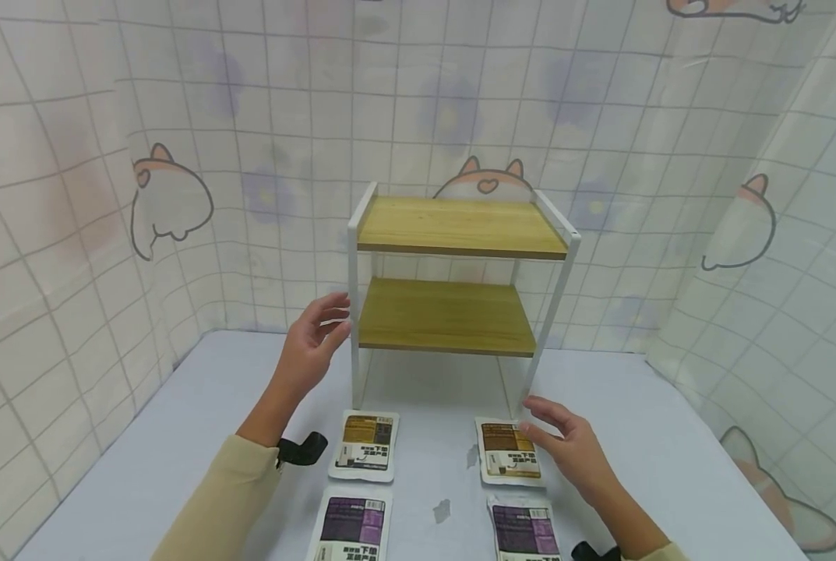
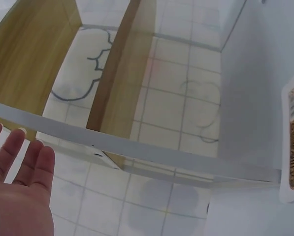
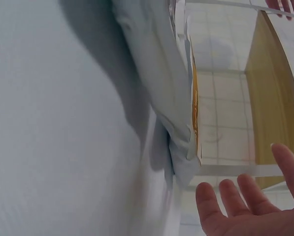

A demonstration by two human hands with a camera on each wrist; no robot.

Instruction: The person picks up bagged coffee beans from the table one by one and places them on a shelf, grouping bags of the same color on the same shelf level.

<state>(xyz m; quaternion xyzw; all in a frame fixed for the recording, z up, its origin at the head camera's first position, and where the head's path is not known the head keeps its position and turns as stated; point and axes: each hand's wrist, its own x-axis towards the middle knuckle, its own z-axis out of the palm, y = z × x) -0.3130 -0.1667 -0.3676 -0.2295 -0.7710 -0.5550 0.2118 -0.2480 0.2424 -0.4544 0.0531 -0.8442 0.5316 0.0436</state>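
A small two-tier shelf with wooden boards point(image 1: 460, 226) and a white frame point(image 1: 353, 312) stands on the white table. Beside its left front post is my left hand point(image 1: 310, 347), fingers loosely bent and holding nothing; the left wrist view shows the fingers near the post point(image 2: 137, 146). My right hand point(image 1: 572, 448) is low by the right front leg, thumb at the edge of a brown-and-white packet point(image 1: 509, 460). In the right wrist view that packet's pale side point(image 3: 156, 64) rises beside the spread fingers point(image 3: 252, 191), which grip nothing.
Another brown-and-white packet point(image 1: 365, 444) lies before the shelf's left leg. Two purple-and-white packets point(image 1: 350, 522) point(image 1: 526, 530) lie nearer, one on each side. Grey patches point(image 1: 442, 511) mark the table between them. A checked curtain point(image 1: 418, 101) with cartoon animals encloses the table.
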